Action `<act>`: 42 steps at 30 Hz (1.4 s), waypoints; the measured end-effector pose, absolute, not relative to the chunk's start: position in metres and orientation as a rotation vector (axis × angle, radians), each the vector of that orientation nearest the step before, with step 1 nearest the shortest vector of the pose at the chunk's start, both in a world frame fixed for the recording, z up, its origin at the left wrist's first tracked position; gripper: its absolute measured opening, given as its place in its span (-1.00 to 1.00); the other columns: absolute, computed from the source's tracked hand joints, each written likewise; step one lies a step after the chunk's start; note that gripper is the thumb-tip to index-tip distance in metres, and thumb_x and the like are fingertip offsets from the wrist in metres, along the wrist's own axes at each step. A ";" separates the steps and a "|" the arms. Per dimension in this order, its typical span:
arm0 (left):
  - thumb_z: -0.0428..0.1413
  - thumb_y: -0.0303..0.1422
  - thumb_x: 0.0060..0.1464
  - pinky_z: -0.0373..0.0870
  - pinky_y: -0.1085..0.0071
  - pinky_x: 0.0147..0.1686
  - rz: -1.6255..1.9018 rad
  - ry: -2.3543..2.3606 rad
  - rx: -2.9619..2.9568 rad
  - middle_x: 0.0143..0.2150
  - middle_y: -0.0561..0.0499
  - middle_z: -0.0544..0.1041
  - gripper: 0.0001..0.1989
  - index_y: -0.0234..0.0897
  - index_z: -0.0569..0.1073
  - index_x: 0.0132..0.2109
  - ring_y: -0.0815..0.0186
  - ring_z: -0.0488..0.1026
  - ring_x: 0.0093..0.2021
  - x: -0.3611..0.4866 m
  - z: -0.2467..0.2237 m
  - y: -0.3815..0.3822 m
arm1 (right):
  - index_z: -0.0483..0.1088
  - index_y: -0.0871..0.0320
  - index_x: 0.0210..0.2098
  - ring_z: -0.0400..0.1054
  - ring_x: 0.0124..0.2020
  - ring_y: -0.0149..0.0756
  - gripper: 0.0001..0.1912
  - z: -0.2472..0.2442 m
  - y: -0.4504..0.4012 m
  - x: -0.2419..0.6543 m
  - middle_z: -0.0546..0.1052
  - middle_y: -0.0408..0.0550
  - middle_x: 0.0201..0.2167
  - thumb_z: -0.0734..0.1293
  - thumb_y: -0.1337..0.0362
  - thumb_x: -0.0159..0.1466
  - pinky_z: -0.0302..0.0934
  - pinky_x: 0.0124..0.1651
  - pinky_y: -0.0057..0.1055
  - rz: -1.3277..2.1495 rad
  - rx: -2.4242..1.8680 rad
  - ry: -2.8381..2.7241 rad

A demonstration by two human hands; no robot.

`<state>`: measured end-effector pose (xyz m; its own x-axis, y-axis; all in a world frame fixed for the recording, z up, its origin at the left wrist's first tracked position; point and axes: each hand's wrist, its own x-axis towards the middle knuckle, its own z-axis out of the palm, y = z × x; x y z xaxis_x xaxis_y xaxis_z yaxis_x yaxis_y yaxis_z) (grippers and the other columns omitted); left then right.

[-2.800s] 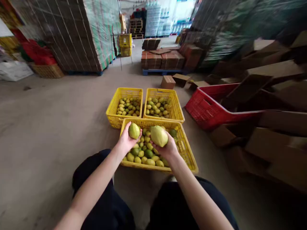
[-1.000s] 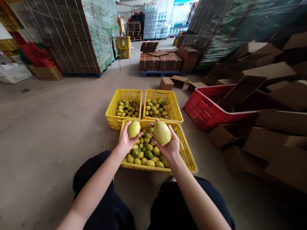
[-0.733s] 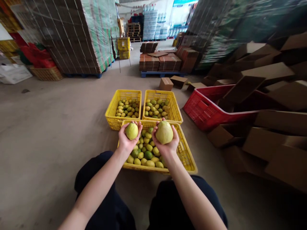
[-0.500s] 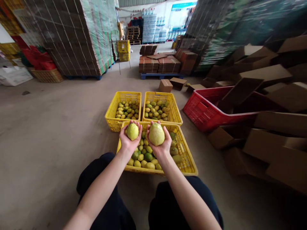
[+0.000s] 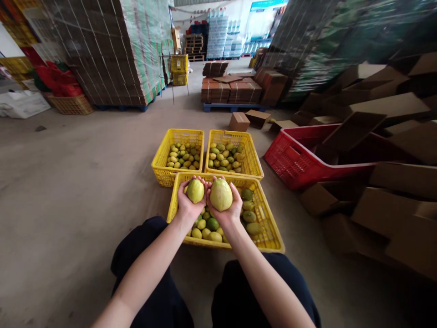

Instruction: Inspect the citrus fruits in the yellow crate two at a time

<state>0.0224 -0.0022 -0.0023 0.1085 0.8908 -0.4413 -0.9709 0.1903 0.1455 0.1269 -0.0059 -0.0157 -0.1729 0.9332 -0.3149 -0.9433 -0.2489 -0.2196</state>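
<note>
Two hands held green-yellow fruits, palms up, over a yellow crate.

Head view: the left hand (image 5: 189,205) cupped a smaller fruit (image 5: 195,191); the right hand (image 5: 225,210) gripped a larger fruit (image 5: 221,194), the two fruits just beside each other above the near crate (image 5: 269,232) of fruit on the floor (image 5: 75,173). Two more yellow crates (image 5: 164,159) stood behind; a red crate (image 5: 290,159) lay to the right.

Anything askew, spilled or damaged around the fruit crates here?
Yes: brown cardboard boxes lie tumbled at odd angles, some inside the red plastic crate. The three yellow plastic crates sit square, no fruit spilled. Each hand holds one fruit.
</note>
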 end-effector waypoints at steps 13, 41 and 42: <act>-0.07 -0.28 0.14 0.49 0.28 -0.15 1.409 0.405 -0.109 -0.17 -0.19 0.53 -0.70 -0.36 0.44 -0.14 0.14 0.47 -0.03 0.022 0.001 -0.003 | 0.36 0.18 -0.11 0.47 -0.17 -0.16 -0.70 -0.015 0.004 0.136 0.57 0.04 -0.30 0.18 0.22 0.22 0.43 -0.12 -0.09 1.730 -0.499 0.058; 0.26 -0.38 -0.04 0.33 0.22 0.03 1.774 1.197 1.830 -0.01 -0.10 0.35 -0.56 -0.20 0.30 -0.02 0.19 0.32 0.06 0.012 -0.006 -0.008 | 0.27 0.05 0.01 0.29 0.10 -0.08 -0.48 -0.019 -0.001 0.155 0.39 0.03 0.04 0.41 0.39 0.06 0.24 0.10 -0.05 0.109 -1.024 -1.376; 0.25 -0.38 -0.04 0.34 0.22 0.02 1.783 1.191 1.859 -0.03 -0.10 0.34 -0.57 -0.20 0.30 -0.02 0.19 0.32 0.05 0.012 -0.006 -0.009 | 0.27 0.04 0.01 0.28 0.11 -0.08 -0.49 -0.021 -0.001 0.157 0.39 0.04 0.05 0.39 0.41 0.07 0.21 0.13 -0.02 0.028 -1.001 -1.429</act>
<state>0.0121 -0.0087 -0.0061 -0.1155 0.7249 0.6790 0.3493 -0.6103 0.7110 0.1567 -0.0010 -0.0206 0.2129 0.5670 0.7957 0.5351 0.6138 -0.5805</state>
